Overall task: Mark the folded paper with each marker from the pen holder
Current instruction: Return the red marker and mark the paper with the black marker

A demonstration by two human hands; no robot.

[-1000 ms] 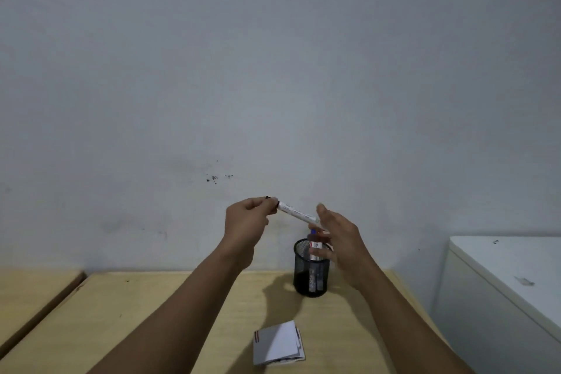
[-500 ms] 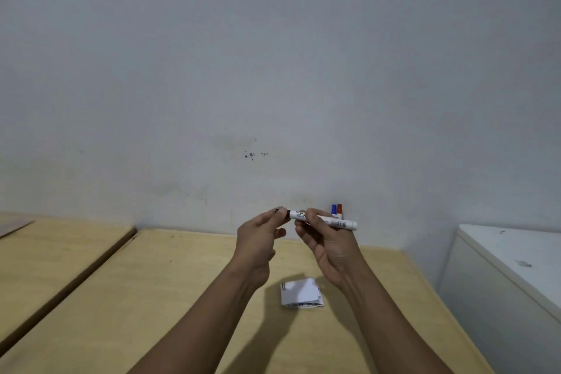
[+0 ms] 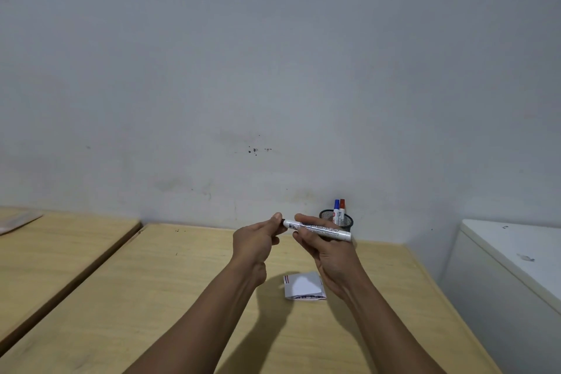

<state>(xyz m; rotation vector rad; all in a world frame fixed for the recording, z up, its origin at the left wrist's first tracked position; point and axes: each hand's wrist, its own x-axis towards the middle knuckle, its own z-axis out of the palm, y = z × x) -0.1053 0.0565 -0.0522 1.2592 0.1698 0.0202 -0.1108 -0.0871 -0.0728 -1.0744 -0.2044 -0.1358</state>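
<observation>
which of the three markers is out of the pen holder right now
The black-capped marker, held level between both hands. The blue-capped marker and red-capped marker stand upright in the mesh pen holder.

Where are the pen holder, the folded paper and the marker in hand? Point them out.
pen holder (image 3: 346, 222), head view, on its black mesh wall.
folded paper (image 3: 304, 285), head view, on its white top face.
white marker (image 3: 318, 228), head view, mid-barrel on the printed label.

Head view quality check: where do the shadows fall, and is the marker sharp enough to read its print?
Head view: soft arm shadows fall on the table under both arms, darkening one edge of the folded paper; no glare. The marker held by the left hand and right hand is fairly sharp, its print illegible. Table edges bow from the wide-angle lens.
</observation>
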